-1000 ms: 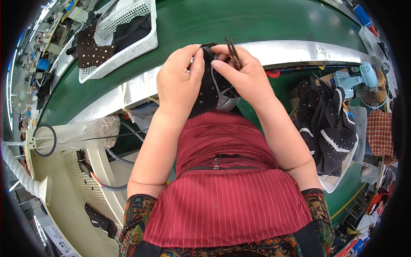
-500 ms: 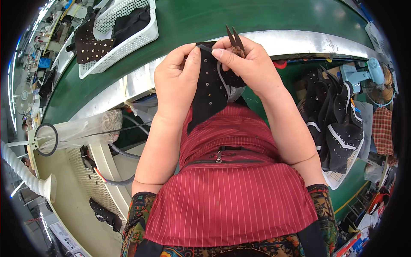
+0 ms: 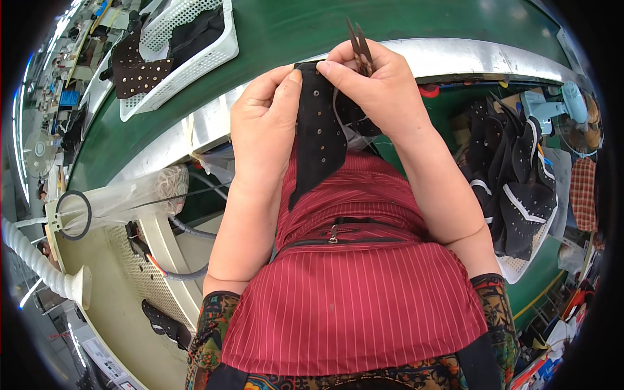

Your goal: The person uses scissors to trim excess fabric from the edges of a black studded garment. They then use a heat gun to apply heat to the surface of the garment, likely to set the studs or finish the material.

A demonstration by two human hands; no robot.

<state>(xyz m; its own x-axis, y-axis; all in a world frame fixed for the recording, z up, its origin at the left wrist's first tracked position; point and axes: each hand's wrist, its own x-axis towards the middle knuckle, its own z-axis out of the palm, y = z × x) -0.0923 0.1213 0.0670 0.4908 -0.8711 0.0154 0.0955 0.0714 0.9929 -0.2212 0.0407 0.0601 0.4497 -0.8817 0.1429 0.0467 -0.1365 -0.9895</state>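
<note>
Left hand: the left hand is closed on the left edge of a black studded piece, thumb tip pressed on its top corner, fingers curled behind it.
Right hand: the right hand is clamped on the top right of the same piece with thumb and forefinger, and it also grips small thread snips whose dark pointed blades stick up above the knuckles.
Black studded piece: a long strip of dark material dotted with small metal studs; it is held up in front of the chest, its top between the two hands, its lower end hanging to a point over the red striped apron.
Surface: a green conveyor belt with a shiny metal edge rail curves just beyond the hands.
White basket: a perforated white basket lies on the belt to the upper left, well apart from the hands, with dark pieces inside and a studded one draped over its near rim.
Right side: a heap of black studded pieces with white trim lies in a tray, near the right forearm.
Lower left: a clear plastic bag on a ring holder and a white ribbed hose stand beside the frame.
</note>
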